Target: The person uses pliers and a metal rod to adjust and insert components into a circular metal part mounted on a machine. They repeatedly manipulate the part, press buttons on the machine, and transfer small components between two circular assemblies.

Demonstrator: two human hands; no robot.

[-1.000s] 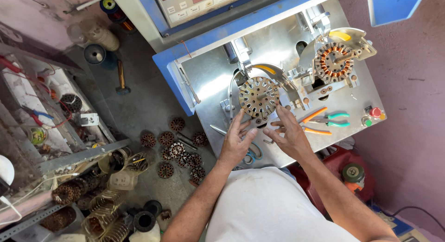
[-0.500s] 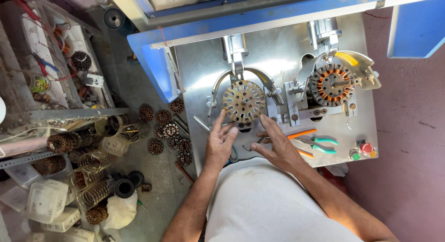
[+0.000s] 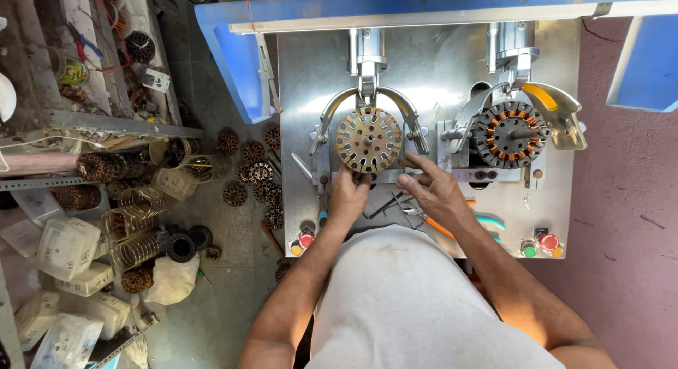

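A bare round slotted stator core sits in the left clamp of a steel machine table. My left hand touches its lower edge with curled fingers. My right hand reaches in from the right, fingertips at the core's lower right rim. Neither hand clearly grips it. A second stator wound with copper wire is fixed in the right clamp, untouched.
Orange and teal pliers lie on the table by my right wrist. Red and yellow buttons flank the front edge. Several stator cores lie on the floor at left, beside wire coils, white boxes and a cluttered shelf.
The view has swung so the machine table now sits square and centred. Both hands stay at the lower edge of the left core, fingers drawn in closer.
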